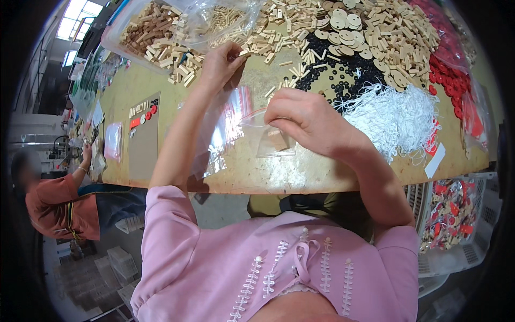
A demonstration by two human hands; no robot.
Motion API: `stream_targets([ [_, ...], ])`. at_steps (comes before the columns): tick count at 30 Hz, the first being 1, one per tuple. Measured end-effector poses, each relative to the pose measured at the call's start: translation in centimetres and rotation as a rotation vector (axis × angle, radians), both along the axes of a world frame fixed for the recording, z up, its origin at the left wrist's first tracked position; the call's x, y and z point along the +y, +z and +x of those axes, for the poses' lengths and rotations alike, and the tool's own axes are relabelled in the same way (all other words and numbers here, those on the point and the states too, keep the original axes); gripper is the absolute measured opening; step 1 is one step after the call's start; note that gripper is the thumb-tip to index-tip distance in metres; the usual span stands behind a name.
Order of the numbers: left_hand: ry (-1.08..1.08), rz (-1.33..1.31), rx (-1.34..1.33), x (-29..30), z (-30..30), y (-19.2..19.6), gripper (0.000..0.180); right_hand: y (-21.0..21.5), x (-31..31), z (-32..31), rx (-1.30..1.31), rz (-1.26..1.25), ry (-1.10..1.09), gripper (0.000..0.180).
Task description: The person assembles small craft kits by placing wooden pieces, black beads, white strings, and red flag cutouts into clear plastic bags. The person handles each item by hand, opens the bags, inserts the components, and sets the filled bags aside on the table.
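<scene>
My right hand (pixel 308 118) is closed in a pinch on the upper edge of a small clear zip bag (pixel 263 149). Inside that bag lies a wooden block (pixel 278 140). At the near edge of the heap of small wooden blocks (pixel 268 40), my left hand (pixel 220 65) has its thumb and fingers pinched together. A small light wooden block (pixel 244 53) shows at its fingertips. Beneath my left forearm and between the hands lies a stack of empty clear zip bags (pixel 228 121) with red-striped edges.
Round wooden discs (pixel 343 32), black rings (pixel 338 80), red rings (pixel 450 80) and white strings (pixel 397 121) lie heaped on the table (pixel 241 185). A sample board (pixel 144 145) lies left. A crate (pixel 450 214) of filled bags stands right. A co-worker (pixel 61 201) sits left.
</scene>
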State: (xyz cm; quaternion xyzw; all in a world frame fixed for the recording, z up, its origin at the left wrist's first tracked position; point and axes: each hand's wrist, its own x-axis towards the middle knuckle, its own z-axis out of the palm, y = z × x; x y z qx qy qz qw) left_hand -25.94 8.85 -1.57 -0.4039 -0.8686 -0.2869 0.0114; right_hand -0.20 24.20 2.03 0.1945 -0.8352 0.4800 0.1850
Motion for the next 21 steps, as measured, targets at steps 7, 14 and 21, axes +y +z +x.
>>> stream_targets([
  [7,0.006,-0.017,0.075,-0.5,-0.1,-0.4,0.023,-0.4,0.2,-0.3,0.058,-0.005,-0.029,0.007],
  [14,-0.177,0.36,-0.681,-3.2,2.2,3.1,0.016,-0.6,0.6,-0.7,0.064,-0.012,-0.056,0.008],
  [21,-0.383,0.1,-0.6,-4.4,11.9,10.2,0.017,-0.1,0.5,-0.4,0.072,-0.025,-0.026,0.008],
])
